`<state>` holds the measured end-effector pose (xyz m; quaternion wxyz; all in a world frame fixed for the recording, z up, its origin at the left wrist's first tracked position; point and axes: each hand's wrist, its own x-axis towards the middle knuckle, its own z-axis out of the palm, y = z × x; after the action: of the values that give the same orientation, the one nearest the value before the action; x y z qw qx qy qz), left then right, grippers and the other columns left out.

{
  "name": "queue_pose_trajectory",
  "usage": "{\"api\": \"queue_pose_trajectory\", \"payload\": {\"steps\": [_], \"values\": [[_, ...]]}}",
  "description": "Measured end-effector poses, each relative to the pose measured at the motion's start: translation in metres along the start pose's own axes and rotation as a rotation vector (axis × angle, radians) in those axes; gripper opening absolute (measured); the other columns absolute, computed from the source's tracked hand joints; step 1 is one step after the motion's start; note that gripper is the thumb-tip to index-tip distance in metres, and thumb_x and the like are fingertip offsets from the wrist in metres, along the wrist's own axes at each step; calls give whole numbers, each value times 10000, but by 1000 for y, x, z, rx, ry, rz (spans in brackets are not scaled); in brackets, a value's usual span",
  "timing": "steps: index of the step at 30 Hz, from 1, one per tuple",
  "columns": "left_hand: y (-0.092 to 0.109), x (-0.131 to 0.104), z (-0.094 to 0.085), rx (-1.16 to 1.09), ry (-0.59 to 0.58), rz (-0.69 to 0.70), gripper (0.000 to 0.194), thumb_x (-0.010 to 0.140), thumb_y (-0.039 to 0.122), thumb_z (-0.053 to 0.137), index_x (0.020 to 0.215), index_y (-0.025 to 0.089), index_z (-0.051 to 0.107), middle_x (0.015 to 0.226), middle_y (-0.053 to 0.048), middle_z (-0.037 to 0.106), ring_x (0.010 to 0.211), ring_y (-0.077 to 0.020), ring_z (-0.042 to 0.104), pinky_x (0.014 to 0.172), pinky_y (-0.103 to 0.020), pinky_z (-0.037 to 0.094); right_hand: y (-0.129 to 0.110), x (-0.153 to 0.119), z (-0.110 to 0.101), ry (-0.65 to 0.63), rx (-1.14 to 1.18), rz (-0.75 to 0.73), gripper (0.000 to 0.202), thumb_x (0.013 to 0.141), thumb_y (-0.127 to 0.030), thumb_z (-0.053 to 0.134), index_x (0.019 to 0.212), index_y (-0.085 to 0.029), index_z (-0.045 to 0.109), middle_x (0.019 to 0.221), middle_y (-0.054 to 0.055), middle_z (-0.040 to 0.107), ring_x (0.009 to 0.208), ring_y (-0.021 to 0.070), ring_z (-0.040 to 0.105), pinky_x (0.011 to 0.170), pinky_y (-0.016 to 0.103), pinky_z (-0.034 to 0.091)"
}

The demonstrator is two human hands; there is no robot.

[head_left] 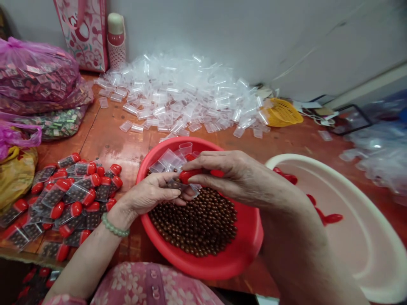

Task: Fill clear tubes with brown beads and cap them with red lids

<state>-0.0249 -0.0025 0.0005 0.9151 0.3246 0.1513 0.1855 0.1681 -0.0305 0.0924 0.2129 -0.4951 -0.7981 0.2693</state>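
Observation:
Over a red basin [203,271] of small brown beads [197,222], my two hands meet. My left hand [152,192], with a green bead bracelet at the wrist, grips a small clear plastic box [178,185] that has dark beads in it. Pinched in the fingers of my right hand [222,171] is a red cap [190,174], held at the box's end. Whether the cap is seated on the box, I cannot tell. Several clear boxes [171,160] lie at the basin's far side. Part of the basin is hidden behind my right hand.
Filled boxes with red caps [76,190] are piled at the left. A white basin [356,237] with red caps stands right. Behind are a heap of clear boxes [187,93], a yellow basket [281,112] and a bottle [116,40]. Purple bags [38,80] stand far left.

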Motion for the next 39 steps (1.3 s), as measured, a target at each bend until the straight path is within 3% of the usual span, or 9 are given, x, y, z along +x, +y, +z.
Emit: {"api": "queue_pose_trajectory", "payload": {"steps": [7, 13, 17, 24, 26, 30, 39], "values": [[-2, 0, 0, 36, 62, 43, 415, 689, 223, 807, 1087, 180, 701, 1024, -96, 737, 954, -184, 677, 863, -291, 497, 8, -15, 16, 345, 263, 164, 159, 787, -303, 724, 921, -216, 731, 863, 27, 759, 776, 170, 703, 736, 287, 568], [-3, 0, 6, 183, -16, 80, 334, 760, 236, 748, 1089, 193, 715, 1066, -87, 731, 1016, -181, 662, 971, -317, 456, 13, -28, 40, 620, 516, 275, 185, 744, -298, 769, 920, -255, 730, 850, 4, 756, 735, 151, 704, 674, 271, 590], [-3, 4, 7, 226, 93, 131, 371, 756, 259, 752, 1114, 180, 694, 1072, -87, 721, 1001, -186, 658, 978, -345, 451, 15, -29, 54, 710, 594, 320, 205, 729, -314, 777, 916, -244, 732, 880, 18, 752, 739, 152, 694, 678, 280, 586], [4, 14, 11, 542, 152, 94, 278, 752, 189, 706, 1029, 163, 717, 1043, -60, 722, 998, -195, 630, 986, -358, 432, 23, -31, 59, 766, 656, 321, 228, 734, -287, 768, 955, -252, 730, 813, -7, 727, 610, 103, 627, 591, 236, 543], [5, 16, 12, 555, 187, 109, 291, 746, 193, 710, 1035, 159, 715, 1049, -64, 720, 1014, -207, 627, 984, -360, 431, 23, -31, 58, 756, 650, 321, 230, 735, -284, 765, 959, -247, 731, 822, -4, 729, 603, 102, 622, 591, 239, 543], [3, 17, 13, 537, 132, 72, 301, 732, 213, 725, 1028, 156, 721, 1056, -68, 722, 1022, -220, 629, 988, -369, 427, 23, -30, 58, 749, 640, 307, 211, 738, -292, 755, 941, -239, 727, 905, 15, 748, 694, 129, 669, 669, 273, 574], [3, 12, 14, 486, 150, 74, 288, 761, 222, 714, 1045, 182, 723, 1089, -60, 710, 1028, -197, 616, 994, -353, 415, 28, -35, 57, 756, 602, 314, 217, 780, -309, 730, 987, -247, 705, 898, 9, 738, 754, 146, 686, 671, 279, 578]]}}
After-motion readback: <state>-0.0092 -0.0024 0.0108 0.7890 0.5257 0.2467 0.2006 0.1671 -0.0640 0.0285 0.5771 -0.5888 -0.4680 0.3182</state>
